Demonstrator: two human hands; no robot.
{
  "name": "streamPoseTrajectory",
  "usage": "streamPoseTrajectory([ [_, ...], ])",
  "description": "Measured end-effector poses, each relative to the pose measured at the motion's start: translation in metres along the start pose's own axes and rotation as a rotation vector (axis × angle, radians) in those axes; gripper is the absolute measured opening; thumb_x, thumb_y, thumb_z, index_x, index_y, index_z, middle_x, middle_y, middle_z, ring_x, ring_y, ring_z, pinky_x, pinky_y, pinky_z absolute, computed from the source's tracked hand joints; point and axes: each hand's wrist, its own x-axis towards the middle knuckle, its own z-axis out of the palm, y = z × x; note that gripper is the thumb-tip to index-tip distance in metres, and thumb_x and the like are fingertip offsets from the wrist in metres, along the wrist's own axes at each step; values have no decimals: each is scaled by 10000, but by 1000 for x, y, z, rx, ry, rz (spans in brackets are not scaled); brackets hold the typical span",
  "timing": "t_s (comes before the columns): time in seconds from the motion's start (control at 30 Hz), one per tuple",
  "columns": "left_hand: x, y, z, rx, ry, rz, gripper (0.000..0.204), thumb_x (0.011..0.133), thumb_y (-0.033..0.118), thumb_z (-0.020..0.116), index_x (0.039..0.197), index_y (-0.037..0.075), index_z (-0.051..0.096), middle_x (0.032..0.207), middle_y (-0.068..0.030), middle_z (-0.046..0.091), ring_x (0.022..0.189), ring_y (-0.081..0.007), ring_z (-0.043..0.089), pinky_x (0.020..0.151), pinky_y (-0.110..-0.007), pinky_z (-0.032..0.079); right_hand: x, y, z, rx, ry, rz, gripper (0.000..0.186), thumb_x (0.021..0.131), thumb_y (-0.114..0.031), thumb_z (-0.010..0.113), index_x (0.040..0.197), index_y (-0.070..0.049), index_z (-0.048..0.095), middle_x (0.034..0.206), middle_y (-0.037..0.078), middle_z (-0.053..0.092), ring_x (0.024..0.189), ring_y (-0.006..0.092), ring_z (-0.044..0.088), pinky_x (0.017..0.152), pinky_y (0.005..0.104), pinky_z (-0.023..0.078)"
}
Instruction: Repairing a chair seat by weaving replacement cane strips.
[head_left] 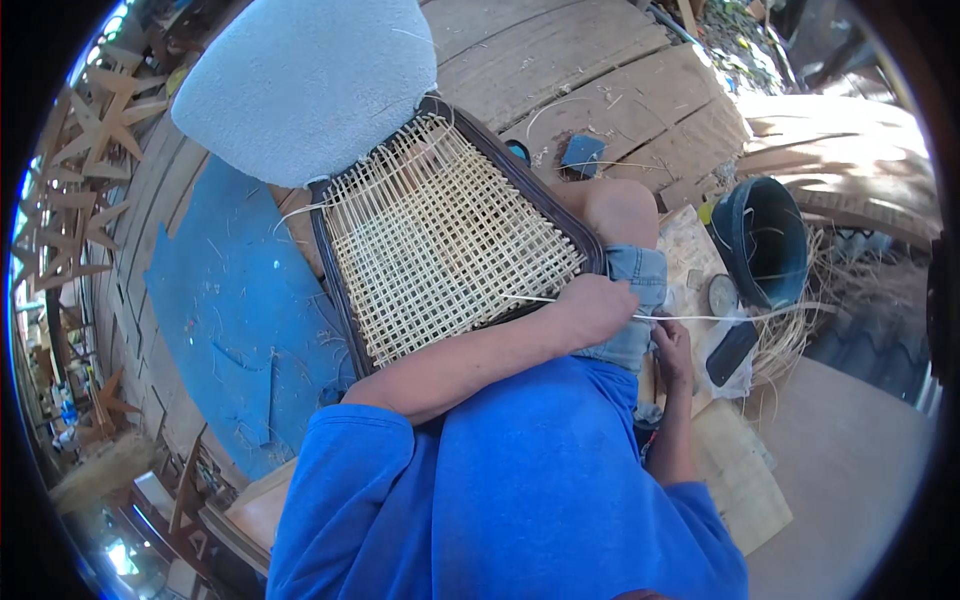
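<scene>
A dark-framed panel point(450, 235) of woven pale cane lies across my lap, tapering toward a light blue padded piece at its far end. The weave is closed near me, and its far part shows mostly lengthwise strands. My left hand point(598, 305) reaches across the frame's near right corner, closed around a thin pale cane strand point(745, 317). One end of this strand sticks out over the weave; the other runs off to the right. Beside my knee, my right hand point(674, 350) is low, with its fingertips pinched at the same strand. Its palm side is partly hidden.
The light blue padded piece point(310, 85) covers the far left. A blue sheet point(235, 320) lies on the plank floor. To the right stand a dark bucket point(762, 240), loose cane strands point(790, 340) and a dark phone-like object point(732, 352). Wooden stars point(95, 130) line the left.
</scene>
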Motion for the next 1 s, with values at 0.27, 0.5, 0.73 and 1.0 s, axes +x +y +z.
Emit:
streamPoseTrajectory([
  [0.27, -14, 14, -3, -34, -12, 20, 77, 719, 102, 492, 747, 60, 550, 714, -105, 562, 616, -237, 605, 499, -344, 475, -23, 13, -13, 66, 11, 51, 148, 774, -182, 537, 775, -34, 534, 646, -58, 434, 587, 43, 363, 517, 193, 294],
  [0.5, -21, 0, 6, -61, -82, -51, 101, 756, 135, 484, 798, 55, 528, 740, -106, 541, 616, -275, 587, 527, -386, 472, -23, 9, -8, -12, 11, -119, 166, 792, -161, 550, 822, 0, 572, 709, 5, 536, 644, 81, 474, 592, 216, 383],
  [0.73, -41, -20, -11, -502, 141, -138, 170, 808, 159, 471, 925, 45, 516, 810, -124, 557, 648, -327, 569, 573, -400, 459, 11, 1, 6, -196, 80, -41, 146, 822, -124, 524, 867, 2, 580, 735, 12, 548, 659, 72, 481, 592, 206, 384],
  [1.0, -80, -42, -43, -811, 38, -572, 227, 862, 246, 431, 923, 44, 517, 712, -193, 571, 696, -333, 567, 628, -394, 435, 17, -125, 49, -67, -148, -192, 154, 811, -86, 506, 947, -34, 554, 776, 4, 539, 624, 53, 481, 534, 194, 392],
])
